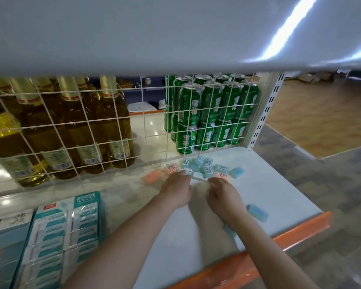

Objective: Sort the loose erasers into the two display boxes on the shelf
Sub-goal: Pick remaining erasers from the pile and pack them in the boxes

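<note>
— So, what are the fingers doing?
— Left hand (176,190) lies flat, fingers straight, tips touching the eraser pile (204,168). Right hand (224,195) curls at the pile's near edge; whether it pinches one, I cannot tell.
— Writing?
— Barcode stickers on blue and peach wrapped blocks. Two boxes (65,232) sit left of the fingers, Korean print beside.

korean "우개" on grey box (0,226); can labels unreadable
</note>
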The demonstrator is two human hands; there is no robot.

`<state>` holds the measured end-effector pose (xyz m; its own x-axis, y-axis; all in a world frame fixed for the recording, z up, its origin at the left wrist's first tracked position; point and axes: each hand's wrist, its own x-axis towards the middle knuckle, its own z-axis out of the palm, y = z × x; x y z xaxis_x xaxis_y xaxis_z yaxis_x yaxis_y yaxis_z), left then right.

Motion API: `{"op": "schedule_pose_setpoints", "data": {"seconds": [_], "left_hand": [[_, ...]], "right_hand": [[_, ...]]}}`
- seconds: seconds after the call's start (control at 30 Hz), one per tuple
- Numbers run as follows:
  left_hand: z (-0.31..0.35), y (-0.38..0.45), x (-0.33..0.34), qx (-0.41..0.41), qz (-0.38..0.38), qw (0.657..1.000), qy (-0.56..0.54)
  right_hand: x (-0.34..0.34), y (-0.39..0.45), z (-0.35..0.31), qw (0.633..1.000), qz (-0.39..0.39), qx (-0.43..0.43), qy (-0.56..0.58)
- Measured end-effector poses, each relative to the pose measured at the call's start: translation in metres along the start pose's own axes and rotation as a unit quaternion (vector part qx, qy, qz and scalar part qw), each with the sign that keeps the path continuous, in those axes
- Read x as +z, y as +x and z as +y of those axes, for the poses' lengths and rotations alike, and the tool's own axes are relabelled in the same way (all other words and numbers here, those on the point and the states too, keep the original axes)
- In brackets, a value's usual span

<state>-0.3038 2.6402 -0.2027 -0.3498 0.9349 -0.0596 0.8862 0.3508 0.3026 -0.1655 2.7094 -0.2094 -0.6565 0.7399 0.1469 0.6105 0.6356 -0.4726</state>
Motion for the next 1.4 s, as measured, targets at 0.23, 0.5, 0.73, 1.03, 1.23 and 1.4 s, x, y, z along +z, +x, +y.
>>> {"op": "schedule_pose_setpoints", "data": {"seconds": [0.23, 0.5, 0.73, 1.03, 1.23, 1.4], "left_hand": [[-0.002, -0.003, -0.003, 0.000, 0.011, 1.000, -0.011], [0.011, -0.035, 0.005, 0.045, 0.032, 0.997, -0.050], [0.004, -0.049, 0.004, 0.037, 0.058, 0.998, -0.014], [-0.006, -0.063, -0.004, 0.018, 0.069, 0.997, 0.005], [-0.014, -0.071, -0.006, -0.014, 0.077, 0.997, 0.006], [-0.020, -0.083, -0.007, -0.049, 0.074, 0.996, -0.029]], "right_hand": [[-0.002, -0.006, -0.007, 0.996, 0.017, 0.065, 0.063], [0.001, -0.020, -0.008, 0.988, 0.085, 0.074, 0.104], [-0.011, -0.008, -0.003, 0.997, 0.024, 0.030, 0.063], [0.001, -0.022, -0.008, 1.000, -0.017, -0.020, -0.003], [-0.001, -0.026, -0.015, 0.999, 0.012, 0.035, -0.001], [0.003, -0.031, -0.021, 0.996, 0.033, 0.088, -0.002]]}}
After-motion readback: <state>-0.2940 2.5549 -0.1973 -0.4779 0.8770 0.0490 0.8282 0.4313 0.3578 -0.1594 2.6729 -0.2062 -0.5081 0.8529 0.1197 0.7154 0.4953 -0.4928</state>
